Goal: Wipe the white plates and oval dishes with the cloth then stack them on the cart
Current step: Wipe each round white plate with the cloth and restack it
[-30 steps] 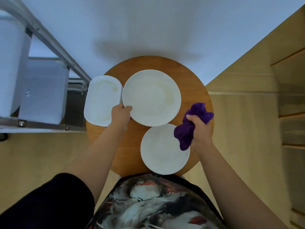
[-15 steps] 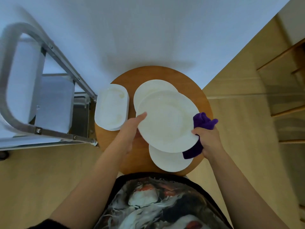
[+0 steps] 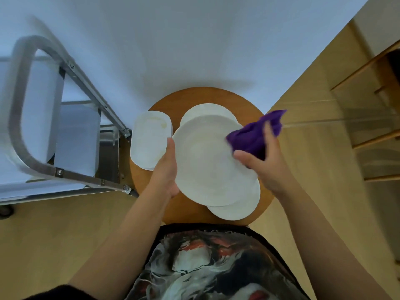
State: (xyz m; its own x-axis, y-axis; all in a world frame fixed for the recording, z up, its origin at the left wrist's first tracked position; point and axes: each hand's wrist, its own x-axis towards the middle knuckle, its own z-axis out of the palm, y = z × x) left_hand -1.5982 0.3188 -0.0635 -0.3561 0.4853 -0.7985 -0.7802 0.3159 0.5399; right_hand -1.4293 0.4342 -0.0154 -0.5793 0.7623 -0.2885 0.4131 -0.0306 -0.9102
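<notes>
Resting on the round wooden tabletop (image 3: pixel 173 102) are an oval dish (image 3: pixel 149 139) at its left side, a white plate (image 3: pixel 203 111) toward the far edge and another white plate (image 3: pixel 240 204) at the near right edge; both plates are partly covered by a third, larger plate (image 3: pixel 205 161) held above them. The oval dish shows faint yellowish marks along its far rim, and nothing lies in it. The dish sits at the tabletop's left edge, with the metal cart (image 3: pixel 65 105) just beside that edge; the cart's tubular frame and pale shelf fill the left of the view. A white wall stands behind the tabletop, bare wooden floor lies on either side of it, and wooden furniture sits well apart at the far right.

The left hand (image 3: pixel 166 169) grips the held plate by its left rim, thumb lying along the edge, the fingers out of sight beneath. The right hand (image 3: pixel 264 161) grasps the purple cloth (image 3: pixel 255 135), bunched, thumb and fingers curled about it, at the held plate's upper right rim. The cloth is blurred, and whether it touches the plate's face cannot be told.
</notes>
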